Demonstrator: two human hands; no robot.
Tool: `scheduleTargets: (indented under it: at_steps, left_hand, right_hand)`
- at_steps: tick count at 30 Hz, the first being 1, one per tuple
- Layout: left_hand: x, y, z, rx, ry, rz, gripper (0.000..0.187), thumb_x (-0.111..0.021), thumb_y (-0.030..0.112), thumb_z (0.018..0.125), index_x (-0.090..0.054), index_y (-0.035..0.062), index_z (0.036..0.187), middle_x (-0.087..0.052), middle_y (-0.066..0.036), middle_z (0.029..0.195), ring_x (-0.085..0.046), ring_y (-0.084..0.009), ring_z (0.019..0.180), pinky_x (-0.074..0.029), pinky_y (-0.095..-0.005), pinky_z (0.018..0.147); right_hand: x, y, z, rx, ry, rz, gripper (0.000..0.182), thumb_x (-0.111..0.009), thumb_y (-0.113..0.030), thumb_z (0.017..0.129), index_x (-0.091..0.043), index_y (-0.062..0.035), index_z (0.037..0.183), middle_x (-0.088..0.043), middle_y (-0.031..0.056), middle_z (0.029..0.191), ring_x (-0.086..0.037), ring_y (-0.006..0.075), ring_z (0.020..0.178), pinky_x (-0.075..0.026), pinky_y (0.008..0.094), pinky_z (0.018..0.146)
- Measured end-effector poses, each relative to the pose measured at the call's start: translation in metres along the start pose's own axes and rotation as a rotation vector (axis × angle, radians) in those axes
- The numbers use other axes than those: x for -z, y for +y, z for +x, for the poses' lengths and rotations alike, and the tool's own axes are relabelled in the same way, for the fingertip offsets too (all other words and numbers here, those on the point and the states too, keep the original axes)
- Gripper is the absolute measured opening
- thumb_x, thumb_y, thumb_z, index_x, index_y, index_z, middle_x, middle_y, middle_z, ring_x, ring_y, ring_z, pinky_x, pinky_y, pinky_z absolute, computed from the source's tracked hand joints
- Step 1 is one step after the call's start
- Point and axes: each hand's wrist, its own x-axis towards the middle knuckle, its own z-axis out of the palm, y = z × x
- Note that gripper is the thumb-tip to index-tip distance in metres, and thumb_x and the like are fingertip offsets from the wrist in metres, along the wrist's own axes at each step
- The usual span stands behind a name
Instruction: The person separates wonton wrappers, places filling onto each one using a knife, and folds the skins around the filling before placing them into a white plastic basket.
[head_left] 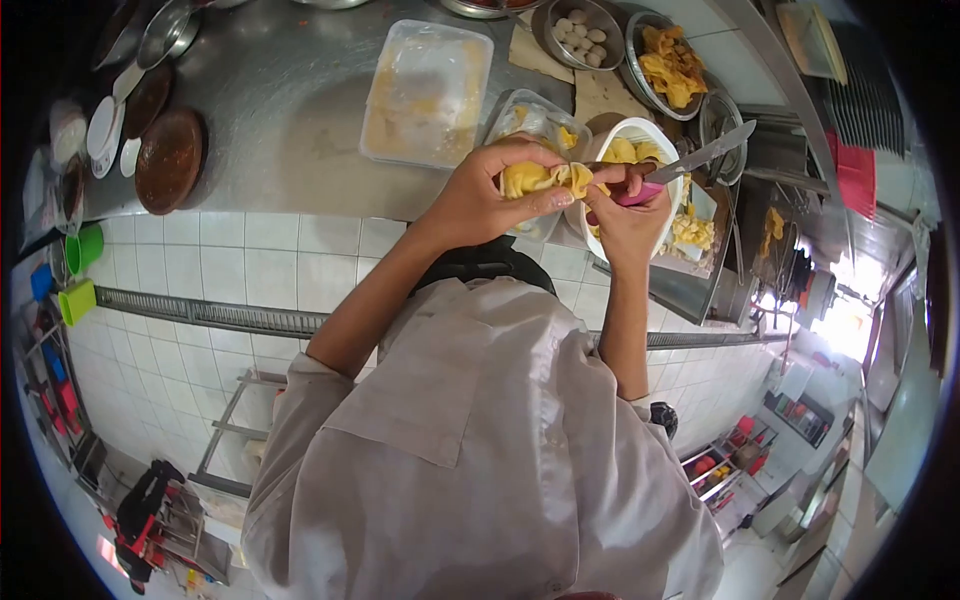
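Observation:
My left hand [487,197] is wrapped round a yellow dumpling [530,180] with a gathered, frilly top, held above the counter edge. In my right hand [628,212] is a knife [702,152], its pale blade pointing away to the upper right, with a bright pink part showing by the palm. The right fingertips pinch at the dumpling's frilled end, close beside the left fingers. Just beyond the hands stands a clear plastic container [530,118] with yellow pieces inside. A white tub [632,128] holding more yellow dumplings sits behind the right hand, which partly covers it.
A lidded plastic box [427,90] lies on the steel counter [290,110]. At the back are a bowl of round whitish pieces [582,38] and a bowl of fried golden pieces [668,66]. Brown round dishes [170,160] stand at the left edge. Tiled floor lies below.

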Motion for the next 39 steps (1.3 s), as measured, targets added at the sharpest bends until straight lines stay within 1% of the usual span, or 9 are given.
scheduleTargets:
  at_steps: [3,6,12,18,21,27,33,36,39]
  left_hand:
    - [-0.007,0.008,0.003,-0.119,0.046,0.131,0.033,-0.087,0.006,0.086,-0.072,0.0007,0.115,-0.067,-0.008,0.113,-0.064,-0.0183,0.105,-0.051,-0.0312,0.091]
    - [-0.012,0.01,0.003,-0.154,0.095,0.172,0.032,-0.088,0.005,0.082,-0.074,0.0026,0.11,-0.067,-0.008,0.114,-0.065,-0.0194,0.104,-0.051,-0.0314,0.091]
    - [-0.013,0.01,0.003,-0.23,0.132,0.17,0.031,-0.092,0.008,0.078,-0.078,0.0055,0.106,-0.067,-0.006,0.108,-0.068,-0.0188,0.101,-0.055,-0.0323,0.087]
    - [-0.023,0.013,0.001,-0.25,0.242,0.241,0.03,-0.089,0.0,0.076,-0.075,0.0046,0.103,-0.065,-0.009,0.111,-0.066,-0.0206,0.105,-0.054,-0.0336,0.091]
    - [-0.019,0.012,0.001,-0.276,0.242,0.241,0.03,-0.089,0.0,0.075,-0.079,0.0063,0.102,-0.066,-0.006,0.111,-0.07,-0.0209,0.104,-0.057,-0.0341,0.089]
    - [-0.021,0.014,-0.003,-0.315,0.205,0.321,0.032,-0.088,0.002,0.074,-0.08,0.0081,0.105,-0.066,-0.006,0.113,-0.07,-0.0233,0.103,-0.056,-0.0357,0.092]
    - [-0.011,0.022,-0.001,-0.233,-0.016,0.165,0.042,-0.089,0.005,0.078,-0.077,0.0074,0.118,-0.068,-0.007,0.114,-0.067,-0.023,0.106,-0.053,-0.0352,0.093]
    - [-0.006,0.006,-0.003,-0.285,-0.12,0.105,0.045,-0.087,0.019,0.087,-0.072,0.002,0.126,-0.067,-0.009,0.117,-0.067,-0.0192,0.099,-0.053,-0.0315,0.088]
    - [-0.015,0.023,-0.009,0.068,-0.035,-0.145,0.036,-0.082,0.011,0.09,-0.074,0.0044,0.124,-0.069,-0.007,0.112,-0.065,-0.0201,0.106,-0.051,-0.0351,0.095]
  right_hand:
    - [-0.001,-0.006,-0.006,-0.046,0.078,-0.11,0.05,-0.084,0.014,0.08,-0.04,-0.009,0.09,-0.076,0.016,0.091,-0.065,0.0112,0.069,-0.051,0.0232,0.057]
    - [0.002,0.012,-0.008,0.184,0.068,-0.087,0.051,-0.084,0.014,0.08,-0.04,-0.0091,0.089,-0.077,0.016,0.091,-0.069,0.0138,0.076,-0.054,0.0245,0.065]
    - [-0.002,0.004,-0.011,0.24,0.029,0.019,0.051,-0.086,0.013,0.079,-0.04,-0.0088,0.089,-0.077,0.0161,0.092,-0.07,0.016,0.084,-0.055,0.0271,0.073]
    - [0.002,0.003,-0.018,0.191,-0.039,0.055,0.047,-0.081,0.012,0.085,-0.04,-0.0103,0.09,-0.077,0.0156,0.093,-0.063,0.0128,0.078,-0.051,0.0272,0.07]
    - [0.003,-0.003,-0.021,0.056,-0.06,0.138,0.044,-0.078,0.01,0.088,-0.039,-0.0106,0.092,-0.078,0.0134,0.096,-0.062,0.0118,0.081,-0.051,0.0291,0.072]
    - [0.008,-0.008,-0.018,0.104,-0.154,0.135,0.045,-0.08,0.009,0.087,-0.039,-0.0108,0.093,-0.078,0.011,0.099,-0.064,0.0151,0.089,-0.052,0.0293,0.078]
    - [0.013,-0.006,-0.023,-0.024,-0.195,0.102,0.044,-0.079,0.006,0.09,-0.038,-0.0093,0.092,-0.078,0.0125,0.096,-0.067,0.0145,0.086,-0.052,0.0243,0.063]
    - [0.014,0.004,-0.025,0.079,-0.196,0.055,0.042,-0.077,0.006,0.092,-0.038,-0.0086,0.092,-0.077,0.0136,0.097,-0.068,0.0133,0.078,-0.052,0.022,0.054]
    - [0.014,0.007,-0.022,0.043,-0.198,0.019,0.041,-0.076,0.005,0.094,-0.037,-0.009,0.093,-0.076,0.0136,0.098,-0.066,0.0114,0.072,-0.052,0.0218,0.054]
